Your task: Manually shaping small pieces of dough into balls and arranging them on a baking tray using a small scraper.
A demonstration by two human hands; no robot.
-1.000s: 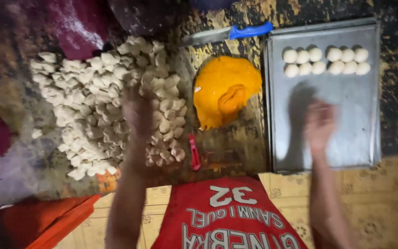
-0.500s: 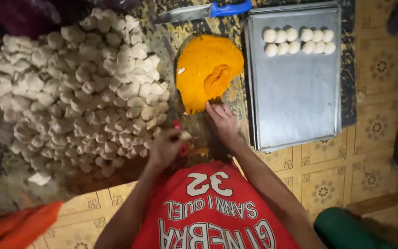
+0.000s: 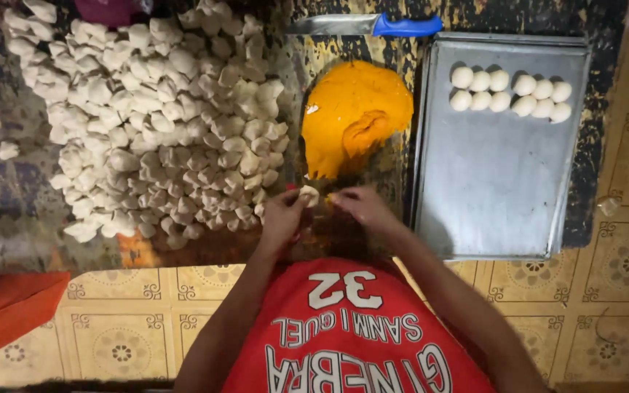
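While a small dough piece [image 3: 309, 195] is pinched between left hand [image 3: 282, 218] and right hand [image 3: 362, 207] at the table's near edge, orange filling mound [image 3: 354, 116] lies just beyond, cut dough pile [image 3: 154, 124] left, baking tray [image 3: 500, 189] with dough balls [image 3: 511, 91] right, blue-handled knife [image 3: 373, 25] at the far edge.

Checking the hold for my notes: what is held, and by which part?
A small dough piece, pinched at its edge between the left hand and right hand fingertips.

Dough-piece heap [image 3: 147, 124] cut off at top edge (knife blade [image 3: 329, 25] too).
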